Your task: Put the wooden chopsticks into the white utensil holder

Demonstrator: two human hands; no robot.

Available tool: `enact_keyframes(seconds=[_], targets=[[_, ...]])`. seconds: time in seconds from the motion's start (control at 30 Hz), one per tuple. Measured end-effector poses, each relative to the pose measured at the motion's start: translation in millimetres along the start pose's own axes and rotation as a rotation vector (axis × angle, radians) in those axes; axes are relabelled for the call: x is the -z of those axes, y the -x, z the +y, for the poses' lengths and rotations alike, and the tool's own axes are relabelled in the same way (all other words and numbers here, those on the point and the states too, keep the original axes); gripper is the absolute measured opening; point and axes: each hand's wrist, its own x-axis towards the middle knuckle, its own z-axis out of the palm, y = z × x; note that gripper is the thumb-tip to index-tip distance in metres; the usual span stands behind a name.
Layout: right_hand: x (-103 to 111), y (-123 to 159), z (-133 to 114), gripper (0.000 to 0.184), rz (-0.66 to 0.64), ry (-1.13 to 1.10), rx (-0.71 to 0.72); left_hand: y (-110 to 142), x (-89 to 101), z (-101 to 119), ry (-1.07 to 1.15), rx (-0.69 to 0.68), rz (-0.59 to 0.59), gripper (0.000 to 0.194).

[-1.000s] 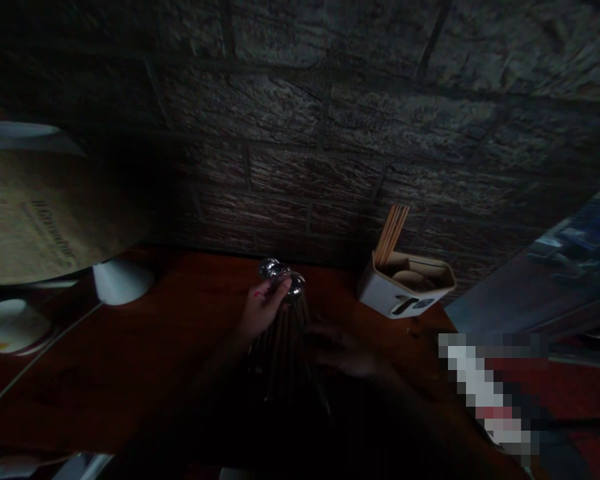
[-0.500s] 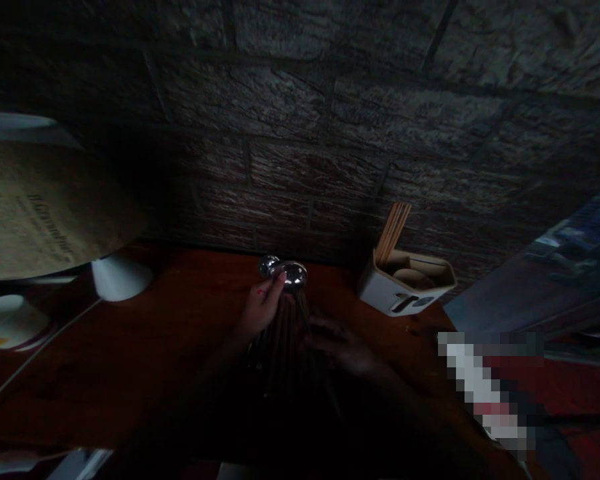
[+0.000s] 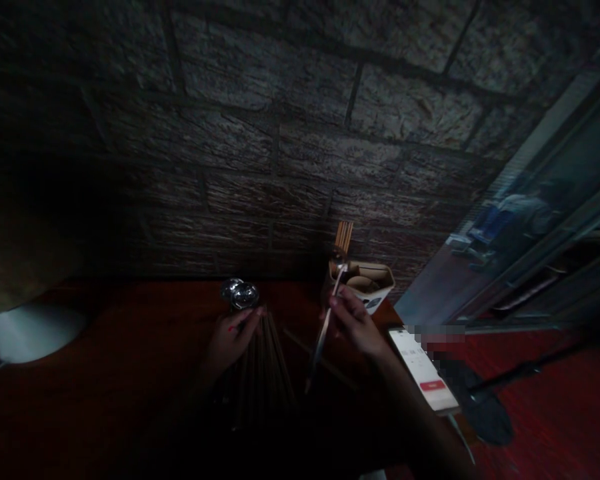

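My left hand (image 3: pixel 235 337) is closed around a bundle of long thin sticks (image 3: pixel 263 373) that look like chopsticks, fanned out below it. Shiny metal spoons (image 3: pixel 245 295) stick out at the top of this bundle, their rounded bowls toward the wall. To the right, my right hand (image 3: pixel 355 317) pinches a slim spoon (image 3: pixel 325 327) by its handle. Its upper end is beside the white utensil holder (image 3: pixel 377 301), and its handle points down toward me. Several wooden chopsticks (image 3: pixel 345 235) stand in the holder's left part. A loose stick (image 3: pixel 330 363) lies on the table behind the held spoon.
A brick wall (image 3: pixel 310 153) borders the dark wooden table (image 3: pixel 145 333). At the right edge lies a lit phone (image 3: pixel 425 373) with a cable. A white cone-shaped thing (image 3: pixel 35 333) is at the left. A glass panel (image 3: pixel 480 240) and red floor (image 3: pixel 545 413) lie beyond the table.
My right hand has moved from beside the bundle to the holder, now with a spoon in it. The view has turned right. My left hand still grips the bundle.
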Motion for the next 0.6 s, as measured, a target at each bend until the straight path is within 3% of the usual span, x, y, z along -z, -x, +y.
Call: enact_keyframes(seconds=[0.2,0.33,0.43,0.6], targets=[[88,11,-61,0.031,0.367,0.296,0.313,1,-4.0,-8,0.004,-0.037,0.014,0.036],[142,8,-83,0.034,0.575,0.396,0.419,2,-4.7,-7,-0.024,-0.046,0.005,0.035],[165,2,-87,0.037,0.651,0.441,0.425,2,-4.0,-6,-0.052,-0.043,0.005,0.035],[176,-9,-73,0.040,0.676,0.567,0.374,2,-4.3,-6,-0.064,-0.046,-0.002,0.033]])
